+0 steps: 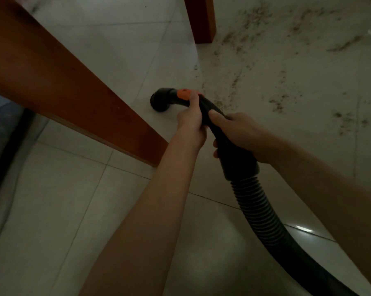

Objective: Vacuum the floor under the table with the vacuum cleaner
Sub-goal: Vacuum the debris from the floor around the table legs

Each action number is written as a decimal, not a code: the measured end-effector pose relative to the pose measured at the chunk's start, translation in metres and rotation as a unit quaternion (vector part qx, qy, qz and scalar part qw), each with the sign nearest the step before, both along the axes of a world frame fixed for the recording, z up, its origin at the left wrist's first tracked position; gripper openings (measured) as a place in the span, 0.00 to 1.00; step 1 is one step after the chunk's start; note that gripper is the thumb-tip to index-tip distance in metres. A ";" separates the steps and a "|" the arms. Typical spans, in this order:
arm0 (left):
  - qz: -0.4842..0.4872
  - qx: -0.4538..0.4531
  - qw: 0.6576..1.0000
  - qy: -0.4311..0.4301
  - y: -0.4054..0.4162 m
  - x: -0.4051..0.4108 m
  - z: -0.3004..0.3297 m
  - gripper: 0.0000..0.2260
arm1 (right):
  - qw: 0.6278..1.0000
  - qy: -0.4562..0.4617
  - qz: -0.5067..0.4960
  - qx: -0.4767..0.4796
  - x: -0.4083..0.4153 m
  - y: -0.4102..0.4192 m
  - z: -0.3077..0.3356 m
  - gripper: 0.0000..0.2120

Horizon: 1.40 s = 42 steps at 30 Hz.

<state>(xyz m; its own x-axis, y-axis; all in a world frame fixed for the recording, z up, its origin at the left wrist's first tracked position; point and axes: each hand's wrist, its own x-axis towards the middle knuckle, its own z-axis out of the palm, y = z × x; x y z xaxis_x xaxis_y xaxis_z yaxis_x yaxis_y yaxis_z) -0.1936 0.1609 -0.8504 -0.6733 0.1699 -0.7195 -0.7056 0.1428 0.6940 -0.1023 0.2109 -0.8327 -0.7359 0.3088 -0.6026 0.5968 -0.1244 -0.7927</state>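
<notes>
Left grip: the left hand is clenched around the curved black handle of the vacuum cleaner, thumb set at the orange slider, probably so the nozzle can be steered.
Right grip: the right hand is wrapped around the thicker collar just behind, at 4 o'clock of the left hand, likely to bear the weight and push.
Arm pose: both forearms are stretched forward and down from 6 o'clock, wrists close together, the left ahead of the right.
Nozzle: the open black end is held low at frame centre, on or just above the floor; contact cannot be told.
Hose: the ribbed hose is trailed back toward 5 o'clock.
Dirt: the scattered debris is spread toward 1 and 2 o'clock, untouched, so most vacuuming is judged undone.
Counter: one wooden leg is slanted at 9 o'clock, another is stood at 12.
</notes>
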 end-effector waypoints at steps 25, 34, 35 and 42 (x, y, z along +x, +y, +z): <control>-0.047 -0.004 0.999 0.012 0.030 -0.001 0.022 0.24 | 0.996 -0.005 -0.083 0.023 -0.008 0.014 0.013 0.19; 0.006 0.052 0.999 -0.006 0.024 0.013 0.018 0.11 | 0.998 -0.020 -0.024 -0.063 0.006 0.028 0.029 0.20; 0.010 0.056 0.998 -0.009 0.023 0.014 0.017 0.11 | 0.998 -0.025 -0.017 -0.057 0.008 0.028 0.030 0.20; -0.055 0.030 0.998 0.012 0.031 0.018 0.015 0.19 | 0.997 -0.031 -0.035 0.061 0.016 0.021 0.015 0.20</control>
